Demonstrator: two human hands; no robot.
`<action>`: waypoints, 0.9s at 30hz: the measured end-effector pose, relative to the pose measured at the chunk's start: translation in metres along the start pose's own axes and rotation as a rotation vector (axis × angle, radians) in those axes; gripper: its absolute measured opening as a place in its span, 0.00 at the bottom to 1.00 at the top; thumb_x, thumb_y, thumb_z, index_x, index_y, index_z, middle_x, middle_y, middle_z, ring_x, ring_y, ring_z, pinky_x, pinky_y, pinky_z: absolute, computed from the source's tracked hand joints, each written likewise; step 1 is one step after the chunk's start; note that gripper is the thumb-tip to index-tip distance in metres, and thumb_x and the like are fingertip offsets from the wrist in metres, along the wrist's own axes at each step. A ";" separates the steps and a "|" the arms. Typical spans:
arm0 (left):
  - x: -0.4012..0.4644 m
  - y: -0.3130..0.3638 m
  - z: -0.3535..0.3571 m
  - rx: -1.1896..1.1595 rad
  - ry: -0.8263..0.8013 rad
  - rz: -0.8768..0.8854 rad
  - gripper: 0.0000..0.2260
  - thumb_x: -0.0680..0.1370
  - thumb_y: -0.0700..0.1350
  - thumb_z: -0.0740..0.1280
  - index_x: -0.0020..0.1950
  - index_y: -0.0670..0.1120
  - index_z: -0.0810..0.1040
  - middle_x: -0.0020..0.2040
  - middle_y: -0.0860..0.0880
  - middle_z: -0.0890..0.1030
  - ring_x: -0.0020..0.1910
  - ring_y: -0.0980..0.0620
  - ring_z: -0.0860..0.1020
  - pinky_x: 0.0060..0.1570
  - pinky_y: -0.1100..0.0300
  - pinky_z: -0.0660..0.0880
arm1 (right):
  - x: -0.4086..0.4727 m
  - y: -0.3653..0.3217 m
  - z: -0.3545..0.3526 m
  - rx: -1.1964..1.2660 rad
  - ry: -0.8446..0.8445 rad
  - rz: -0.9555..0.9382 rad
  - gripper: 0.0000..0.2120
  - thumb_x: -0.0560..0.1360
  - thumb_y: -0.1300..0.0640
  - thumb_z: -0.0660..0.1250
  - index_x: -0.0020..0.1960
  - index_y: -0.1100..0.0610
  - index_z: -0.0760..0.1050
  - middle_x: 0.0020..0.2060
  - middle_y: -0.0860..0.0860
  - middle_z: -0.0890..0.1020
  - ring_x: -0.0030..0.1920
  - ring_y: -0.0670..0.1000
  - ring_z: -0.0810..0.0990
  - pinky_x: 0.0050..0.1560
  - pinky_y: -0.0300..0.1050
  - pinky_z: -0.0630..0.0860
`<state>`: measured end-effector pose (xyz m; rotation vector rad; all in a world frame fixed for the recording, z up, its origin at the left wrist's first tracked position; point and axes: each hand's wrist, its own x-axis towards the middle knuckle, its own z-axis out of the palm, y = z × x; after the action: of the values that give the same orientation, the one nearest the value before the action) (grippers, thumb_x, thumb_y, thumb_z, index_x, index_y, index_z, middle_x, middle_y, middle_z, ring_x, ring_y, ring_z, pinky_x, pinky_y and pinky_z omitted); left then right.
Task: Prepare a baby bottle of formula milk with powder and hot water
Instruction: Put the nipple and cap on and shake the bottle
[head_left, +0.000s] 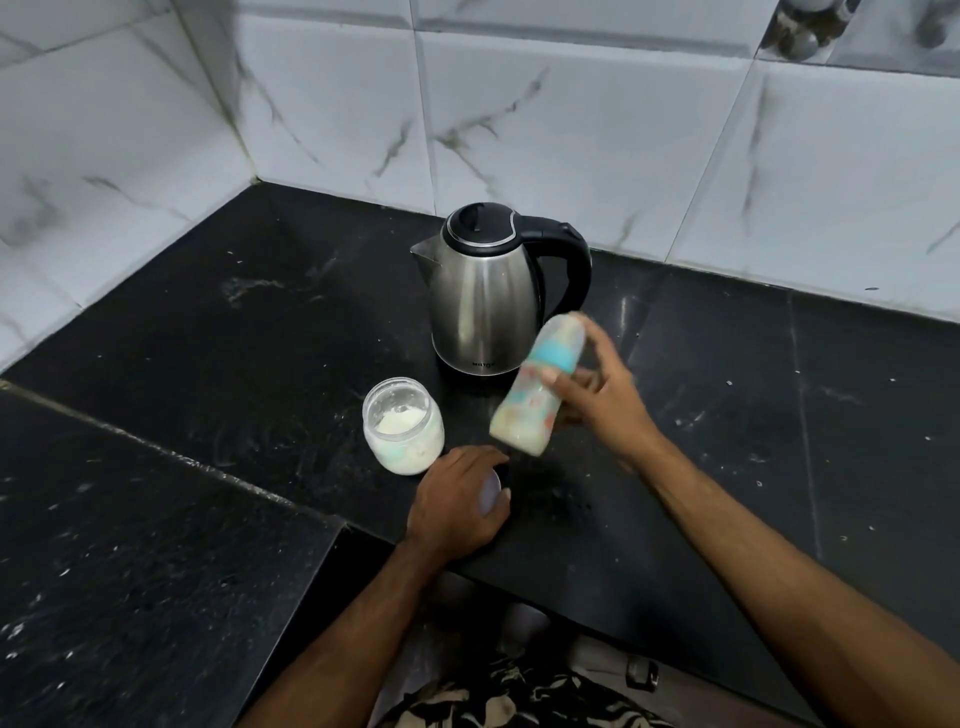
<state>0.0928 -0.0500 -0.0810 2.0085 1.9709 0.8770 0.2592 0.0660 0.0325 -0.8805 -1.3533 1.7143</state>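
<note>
You have open bench (208, 322) toward the left back corner and along the right side. In the middle, the kettle (488, 296) stands behind the open jar (403, 425), near the front edge; pass around them, not between.

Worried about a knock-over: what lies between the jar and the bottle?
Only bare black counter lies between the open jar and the tilted bottle, seen in the head view.

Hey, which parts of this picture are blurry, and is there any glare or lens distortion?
Head view: the baby bottle in the right hand is motion-smeared; the kettle and powder jar look sharper. Soft glare streaks the kettle's steel. The wide-angle lens bends the tile lines.
</note>
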 end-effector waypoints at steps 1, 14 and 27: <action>-0.001 -0.001 0.001 -0.005 0.004 -0.006 0.18 0.73 0.54 0.67 0.59 0.48 0.80 0.57 0.53 0.81 0.56 0.54 0.77 0.60 0.65 0.69 | 0.005 0.000 0.000 0.109 0.110 -0.002 0.36 0.68 0.55 0.73 0.72 0.47 0.62 0.53 0.56 0.83 0.52 0.57 0.84 0.45 0.56 0.83; -0.001 -0.002 0.001 -0.008 0.001 -0.003 0.18 0.73 0.54 0.68 0.60 0.48 0.80 0.58 0.52 0.81 0.58 0.53 0.78 0.61 0.65 0.67 | 0.012 0.008 0.003 0.191 0.211 0.012 0.32 0.75 0.60 0.71 0.74 0.49 0.60 0.53 0.55 0.84 0.53 0.58 0.84 0.44 0.56 0.83; 0.001 -0.001 0.001 0.002 0.001 0.020 0.16 0.73 0.53 0.67 0.58 0.47 0.81 0.55 0.52 0.82 0.54 0.52 0.77 0.57 0.68 0.65 | 0.002 0.008 -0.004 0.080 0.076 0.054 0.35 0.71 0.56 0.72 0.73 0.49 0.61 0.54 0.57 0.83 0.52 0.57 0.85 0.42 0.54 0.83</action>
<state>0.0924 -0.0490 -0.0819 2.0326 1.9556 0.8810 0.2606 0.0689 0.0241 -0.9354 -1.2128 1.7454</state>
